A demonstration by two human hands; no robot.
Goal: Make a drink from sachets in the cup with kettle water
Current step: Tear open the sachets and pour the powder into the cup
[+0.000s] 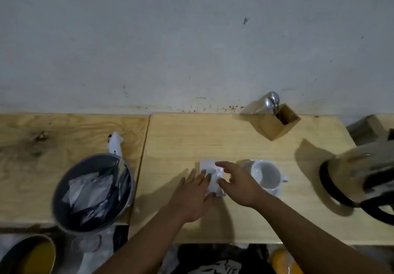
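Note:
A white sachet [207,168] lies flat on the wooden table [213,141], just left of the white cup [266,175]. My left hand [193,195] lies flat on the sachet's left part with its fingers spread. My right hand [236,183] reaches over the sachet's right part, thumb and fingertips pinching at its edge. The cup stands upright on a white saucer and looks empty. The kettle [360,177], blurred, stands at the right edge with its dark handle toward me.
A dark round bowl [93,190] holding several sachets sits at the left, with a white sachet [115,143] lying behind it. A wooden holder [277,122] with spoons stands by the wall. A container of orange liquid [32,256] sits below the table edge.

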